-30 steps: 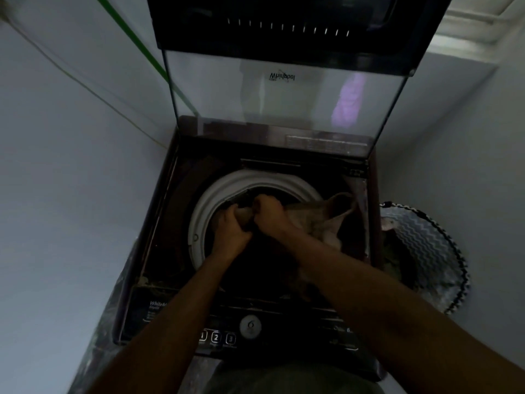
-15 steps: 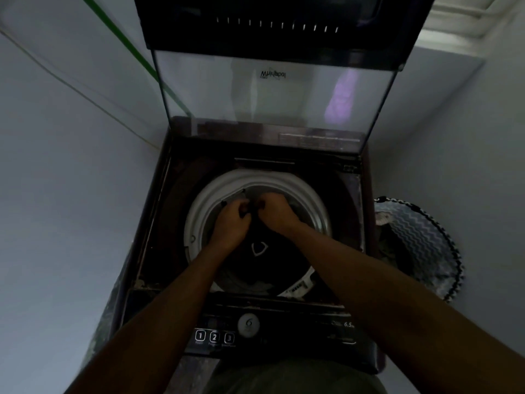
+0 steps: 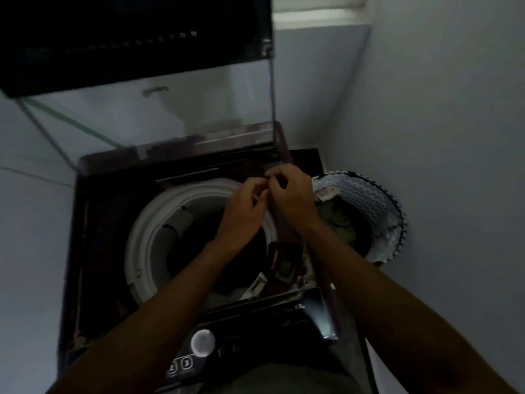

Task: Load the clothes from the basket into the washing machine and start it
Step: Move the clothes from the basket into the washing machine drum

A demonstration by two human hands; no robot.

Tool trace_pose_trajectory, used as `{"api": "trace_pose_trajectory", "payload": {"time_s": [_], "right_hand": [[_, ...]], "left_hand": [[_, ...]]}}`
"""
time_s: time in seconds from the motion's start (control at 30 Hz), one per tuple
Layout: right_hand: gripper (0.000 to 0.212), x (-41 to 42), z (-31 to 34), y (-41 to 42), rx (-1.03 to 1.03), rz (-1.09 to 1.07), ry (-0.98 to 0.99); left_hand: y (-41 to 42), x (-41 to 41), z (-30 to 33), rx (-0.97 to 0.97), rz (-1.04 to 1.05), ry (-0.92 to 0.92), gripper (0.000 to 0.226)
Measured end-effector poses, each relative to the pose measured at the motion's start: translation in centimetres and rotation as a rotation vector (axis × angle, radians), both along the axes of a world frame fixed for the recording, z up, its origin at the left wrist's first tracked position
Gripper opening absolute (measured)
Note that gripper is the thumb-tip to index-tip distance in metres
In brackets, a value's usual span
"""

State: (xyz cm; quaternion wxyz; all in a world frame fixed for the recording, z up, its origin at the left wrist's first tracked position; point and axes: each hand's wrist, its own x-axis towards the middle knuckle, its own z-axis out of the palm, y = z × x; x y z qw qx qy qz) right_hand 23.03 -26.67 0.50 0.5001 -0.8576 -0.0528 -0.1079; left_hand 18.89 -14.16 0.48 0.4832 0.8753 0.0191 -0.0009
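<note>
While lid (image 3: 159, 109) stands raised, washing machine (image 3: 93, 223) holds dark clothes in drum (image 3: 147, 237). Basket (image 3: 377, 211) at 3 o'clock not yet empty. Left hand (image 3: 244, 211), right hand (image 3: 292, 200) together above drum rim, fingers curled; whether pinching anything, cannot tell. Start knob (image 3: 202, 342) at 6 o'clock untouched.
</note>
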Motion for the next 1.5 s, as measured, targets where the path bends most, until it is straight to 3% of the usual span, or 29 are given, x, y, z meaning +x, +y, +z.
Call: {"api": "trace_pose_trajectory", "payload": {"time_s": [0.17,0.3,0.4,0.53,0.67,0.77,0.9,1.0,1.13,1.2,1.27,1.33,1.4,1.47,1.5], "right_hand": [[0.009,0.3,-2.3,-7.7,0.039,-0.299,0.071],[0.006,0.5,-6.7,-13.2,0.014,-0.361,0.278],[0.012,1.1,-11.0,-16.9,-0.054,-0.363,0.467],[0.023,2.1,-16.3,-19.8,-0.130,-0.259,0.819],[0.040,3.3,-21.5,-20.6,-0.233,-0.124,1.055],[0.048,3.5,-22.0,-20.5,-0.196,-0.140,1.149],[0.082,3.3,-23.6,-20.5,-0.014,-0.198,1.242],[0.084,3.0,-24.4,-20.7,-0.176,-0.060,1.241],[0.046,3.7,-26.3,-20.8,-0.177,-0.126,1.172],[0.037,4.4,-26.2,-21.1,0.003,-0.310,1.188],[0.039,5.5,-24.4,-21.8,0.482,-0.595,1.199],[0.042,6.3,-22.7,-22.7,1.018,-0.770,1.085],[0.051,6.9,-20.0,-23.6,1.259,-0.679,1.017],[0.054,7.3,-17.2,-23.8,1.391,-0.493,0.978],[0.054,7.4,-16.4,-23.7,1.341,-0.465,0.971]], "left_hand": [[-6.3,3.6,-2.0,0.223,-0.283,-0.199,0.021],[-10.3,7.1,-3.7,0.361,-0.489,-0.226,0.031],[-13.8,9.0,-6.2,0.469,-0.576,-0.119,0.028],[-17.8,10.9,-9.6,0.629,-0.542,0.174,0.026],[-21.0,11.8,-12.9,0.601,-0.627,0.315,0.020],[-22.6,12.4,-15.4,0.600,-0.590,0.436,0.020],[-23.8,12.8,-18.0,0.603,-0.573,0.513,0.026],[-24.0,12.9,-20.2,0.613,-0.578,0.593,0.030],[-23.5,13.0,-22.2,0.562,-0.538,0.642,0.034],[-23.4,12.5,-21.8,0.523,-0.469,0.617,0.043],[-23.4,12.1,-20.9,0.456,-0.369,0.665,0.077],[-23.5,11.8,-18.9,0.267,-0.205,0.731,0.122],[-23.7,11.6,-16.2,0.099,-0.087,0.759,0.137],[-23.4,11.7,-13.7,-0.224,0.027,0.853,0.128],[-23.0,11.9,-13.0,-0.445,0.079,0.945,0.120]]}}
